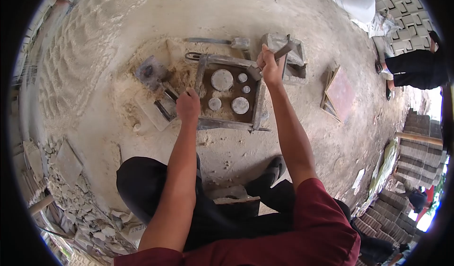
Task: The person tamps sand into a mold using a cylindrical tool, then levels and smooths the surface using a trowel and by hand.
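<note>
A square mould frame (202, 74) lies on the ground, filled with dark sandy material. Several round grey discs sit in it, the largest disc (222, 80) at its upper left. My right hand (268, 68) is closed round a short tool at the frame's upper right corner; the tool's stubby handle (284, 50) sticks out beyond the fist, and a flat grey end (254, 73) shows over the frame. My left hand (188, 105) is a fist at the frame's left side, against a dark bar (169, 92); what its fingers enclose is hidden.
A square metal plate (151, 72) lies left of the frame, near a flat board (153, 110). Behind are a long-handled tool (208, 40) and a grey block-shaped box (295, 74). Square tiles (339, 94) lie right. Another person's legs (416, 69) stand at far right.
</note>
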A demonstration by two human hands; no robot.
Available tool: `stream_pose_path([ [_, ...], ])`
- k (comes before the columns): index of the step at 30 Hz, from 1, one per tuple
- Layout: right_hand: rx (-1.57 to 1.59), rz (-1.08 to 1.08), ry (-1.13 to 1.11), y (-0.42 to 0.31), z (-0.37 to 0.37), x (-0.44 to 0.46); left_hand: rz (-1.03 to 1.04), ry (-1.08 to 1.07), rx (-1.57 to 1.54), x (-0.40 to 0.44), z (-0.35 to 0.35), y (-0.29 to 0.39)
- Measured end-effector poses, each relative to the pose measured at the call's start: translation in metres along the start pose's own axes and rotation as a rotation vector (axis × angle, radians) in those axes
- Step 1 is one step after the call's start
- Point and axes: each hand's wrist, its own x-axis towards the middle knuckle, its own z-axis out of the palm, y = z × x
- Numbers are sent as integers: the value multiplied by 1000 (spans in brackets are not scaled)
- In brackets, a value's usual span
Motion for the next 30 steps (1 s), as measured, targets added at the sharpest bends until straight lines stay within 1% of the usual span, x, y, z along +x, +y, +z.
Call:
stream_pose_path([
  [2, 318, -54, -181, 13, -1, 6, -15, -5, 16, 3, 1, -2],
  [3, 117, 37, -153, 16, 8, 6, -19, -22, 32, 2, -2, 2],
  [4, 119, 35, -156, 16, 9, 14, -19, -18, 30, 0, -4, 5],
  [6, 253, 170, -395, 14, 14, 33, -43, -58, 24, -4, -8, 8],
  [7, 208, 125, -377, -10, 26, 31, -47, -53, 29, -2, -7, 7],
  [8, 216, 133, -383, -4, 36, 29, -41, -56, 31, -1, -5, 5],
  [10, 298, 75, -179, 17, 51, 24, -28, -57, 35, -1, -5, 2],
  [11, 94, 62, -160, 29, 58, 24, -24, -27, 6, 0, -4, 4],
  [12, 97, 63, -156, 25, 61, 25, -23, 0, -15, -1, -3, 3],
  [14, -163, 78, -32, 7, 69, 26, -20, -5, 4, -2, -4, 6],
  [15, -101, 48, -33, -5, 68, 20, -23, -8, 12, -2, -4, 6],
  [16, -99, 56, -38, 4, 72, 15, -31, -8, 16, -2, -6, 3],
  [17, -170, 15, 14, 14, 76, 9, -39, -22, 7, -3, -7, 2],
  [18, -243, -32, 70, 8, 78, 6, -39, -35, -7, -2, -6, 5],
  [19, -310, 113, 60, 1, 75, 7, -34, -40, -10, -1, -3, 7],
  [20, -313, 120, 65, -6, 72, 0, -19, -22, -2, -3, -2, 6],
  [22, -278, -22, 191, -20, 75, -14, -17, 13, -4, 1, -4, 6],
  [24, -256, -29, 212, -8, 76, -25, -33, -53, 5, 0, -4, 5],
  [26, -296, -47, 149, 2, 75, -26, -29, -41, -8, 0, -3, 4],
  [27, -249, 46, 153, -21, 76, -29, -20, -26, -16, 1, -2, 3],
  [28, -252, 45, 153, -25, 73, -36, -19, -28, -18, 0, -5, 7],
  [30, -198, 19, 248, -31, 71, -44, -60, -90, -45, -4, -13, 10],
])
